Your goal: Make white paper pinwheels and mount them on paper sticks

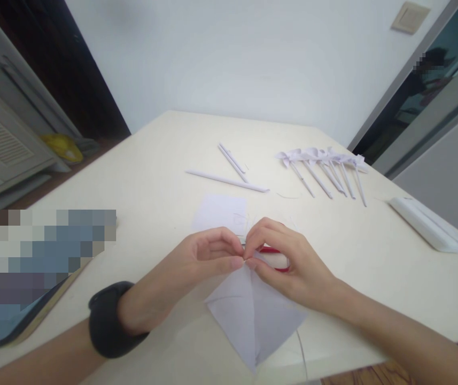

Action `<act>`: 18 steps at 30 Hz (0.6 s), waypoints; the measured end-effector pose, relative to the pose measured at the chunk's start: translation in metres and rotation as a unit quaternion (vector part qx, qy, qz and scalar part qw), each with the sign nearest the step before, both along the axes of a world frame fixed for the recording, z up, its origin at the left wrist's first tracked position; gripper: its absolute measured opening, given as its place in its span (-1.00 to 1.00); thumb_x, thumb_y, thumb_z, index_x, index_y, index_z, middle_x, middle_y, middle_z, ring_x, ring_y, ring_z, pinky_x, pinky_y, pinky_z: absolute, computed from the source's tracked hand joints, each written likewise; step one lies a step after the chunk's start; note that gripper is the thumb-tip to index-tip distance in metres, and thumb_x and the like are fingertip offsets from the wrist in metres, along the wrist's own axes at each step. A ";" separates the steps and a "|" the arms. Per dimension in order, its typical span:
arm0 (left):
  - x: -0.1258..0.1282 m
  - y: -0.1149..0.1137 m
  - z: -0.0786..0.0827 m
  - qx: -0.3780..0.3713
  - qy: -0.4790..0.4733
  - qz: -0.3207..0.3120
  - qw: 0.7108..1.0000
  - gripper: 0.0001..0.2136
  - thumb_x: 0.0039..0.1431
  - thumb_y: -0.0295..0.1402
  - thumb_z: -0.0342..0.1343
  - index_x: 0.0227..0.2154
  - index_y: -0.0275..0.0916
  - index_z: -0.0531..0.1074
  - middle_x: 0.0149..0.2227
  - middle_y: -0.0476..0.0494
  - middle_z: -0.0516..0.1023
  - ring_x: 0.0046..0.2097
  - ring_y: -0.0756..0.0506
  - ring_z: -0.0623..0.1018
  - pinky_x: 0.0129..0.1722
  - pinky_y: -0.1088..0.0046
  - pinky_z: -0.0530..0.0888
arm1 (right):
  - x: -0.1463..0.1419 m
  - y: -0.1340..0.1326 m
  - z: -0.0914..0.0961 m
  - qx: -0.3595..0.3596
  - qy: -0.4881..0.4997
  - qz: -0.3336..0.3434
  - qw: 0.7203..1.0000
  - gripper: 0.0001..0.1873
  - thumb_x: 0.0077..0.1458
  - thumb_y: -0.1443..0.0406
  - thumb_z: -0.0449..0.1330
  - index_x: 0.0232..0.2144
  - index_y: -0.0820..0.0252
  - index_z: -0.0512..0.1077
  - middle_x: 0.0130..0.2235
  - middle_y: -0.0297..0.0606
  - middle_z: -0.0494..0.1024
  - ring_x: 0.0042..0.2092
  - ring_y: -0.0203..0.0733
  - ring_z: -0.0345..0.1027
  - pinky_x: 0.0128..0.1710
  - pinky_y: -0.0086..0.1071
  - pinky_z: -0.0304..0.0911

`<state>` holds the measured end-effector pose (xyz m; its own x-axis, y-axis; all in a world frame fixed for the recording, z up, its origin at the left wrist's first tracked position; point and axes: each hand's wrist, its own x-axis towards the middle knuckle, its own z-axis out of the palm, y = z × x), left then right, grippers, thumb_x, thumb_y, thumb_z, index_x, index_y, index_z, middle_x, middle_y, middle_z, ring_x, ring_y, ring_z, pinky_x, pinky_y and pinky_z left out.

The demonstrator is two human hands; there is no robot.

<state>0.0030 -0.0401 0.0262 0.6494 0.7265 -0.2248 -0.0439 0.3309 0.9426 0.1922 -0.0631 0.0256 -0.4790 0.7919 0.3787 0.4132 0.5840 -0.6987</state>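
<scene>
My left hand (188, 270) and my right hand (285, 256) meet at the table's near middle, both pinching the top corner of a folded white paper sheet (253, 315). The sheet hangs toward me as a diamond with a crease down its middle. A red object, possibly scissors handles (271, 250), lies under my right hand, mostly hidden. A black band sits on my left wrist. Another white paper square (220, 213) lies flat just beyond my fingers.
Three rolled white paper sticks (229, 179) lie mid-table. Several finished paper pinwheels on sticks (325, 166) lie at the back right. A white stack of paper strips (429, 223) sits by the right edge. A blurred-out item (32, 267) lies at the left on the cream table (152, 160).
</scene>
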 end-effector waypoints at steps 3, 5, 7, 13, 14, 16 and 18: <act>-0.001 0.000 -0.002 0.007 -0.015 -0.002 1.000 -0.91 0.09 -0.44 0.16 -0.40 -0.21 0.33 -0.39 0.09 0.48 -0.30 0.06 0.43 -0.29 0.58 0.31 | 0.000 -0.001 0.001 0.002 0.003 0.006 1.000 -0.89 0.02 0.49 0.14 -0.37 0.24 0.35 -0.28 -0.29 0.37 -0.23 -0.32 0.27 -0.23 -0.43 0.21; -0.001 0.001 -0.004 0.006 -0.020 0.003 1.000 -0.89 0.08 -0.46 0.17 -0.40 -0.21 0.33 -0.38 0.09 0.49 -0.30 0.06 0.44 -0.29 0.59 0.31 | 0.000 -0.002 0.002 0.001 0.008 0.008 1.000 -0.89 0.03 0.49 0.13 -0.36 0.25 0.35 -0.28 -0.29 0.37 -0.22 -0.32 0.27 -0.23 -0.44 0.22; -0.001 0.000 -0.004 0.009 -0.021 0.009 1.000 -0.88 0.08 -0.48 0.18 -0.40 -0.21 0.33 -0.38 0.09 0.50 -0.30 0.07 0.44 -0.29 0.60 0.31 | 0.000 -0.003 0.002 0.000 0.013 0.006 1.000 -0.89 0.04 0.49 0.13 -0.36 0.24 0.35 -0.27 -0.28 0.37 -0.21 -0.32 0.27 -0.24 -0.45 0.23; 0.001 -0.003 -0.001 0.010 -0.022 0.020 1.000 -0.88 0.07 -0.47 0.18 -0.39 -0.20 0.33 -0.37 0.08 0.47 -0.30 0.06 0.44 -0.30 0.58 0.31 | 0.000 -0.004 0.002 0.011 0.018 0.007 1.000 -0.90 0.05 0.46 0.12 -0.35 0.20 0.32 -0.27 -0.28 0.37 -0.23 -0.28 0.27 -0.25 -0.40 0.24; 0.001 -0.003 0.000 0.008 -0.020 0.018 1.000 -0.88 0.07 -0.46 0.18 -0.39 -0.20 0.33 -0.37 0.07 0.47 -0.30 0.05 0.44 -0.29 0.57 0.31 | 0.000 -0.004 0.002 0.013 0.015 0.007 1.000 -0.90 0.05 0.45 0.11 -0.35 0.19 0.32 -0.27 -0.27 0.37 -0.23 -0.27 0.27 -0.25 -0.39 0.24; 0.002 -0.004 0.000 0.009 -0.013 0.018 1.000 -0.88 0.06 -0.45 0.18 -0.39 -0.20 0.32 -0.36 0.06 0.46 -0.28 0.02 0.43 -0.28 0.55 0.31 | 0.000 -0.004 0.002 0.018 0.007 0.005 1.000 -0.89 0.04 0.46 0.11 -0.36 0.17 0.30 -0.28 -0.27 0.37 -0.24 -0.25 0.27 -0.25 -0.37 0.24; 0.003 -0.004 -0.001 0.014 -0.005 0.020 1.000 -0.88 0.05 -0.44 0.19 -0.40 -0.20 0.33 -0.37 0.04 0.45 -0.27 0.01 0.43 -0.28 0.54 0.31 | -0.001 -0.005 0.001 0.026 0.001 0.001 1.000 -0.88 0.03 0.46 0.10 -0.37 0.17 0.29 -0.29 -0.27 0.37 -0.25 -0.24 0.26 -0.26 -0.35 0.23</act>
<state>0.0057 -0.0442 0.0256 0.6219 0.7579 -0.1972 -0.0659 0.3016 0.9512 0.1911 -0.0679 0.0263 -0.4804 0.7697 0.4203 0.4111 0.6210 -0.6674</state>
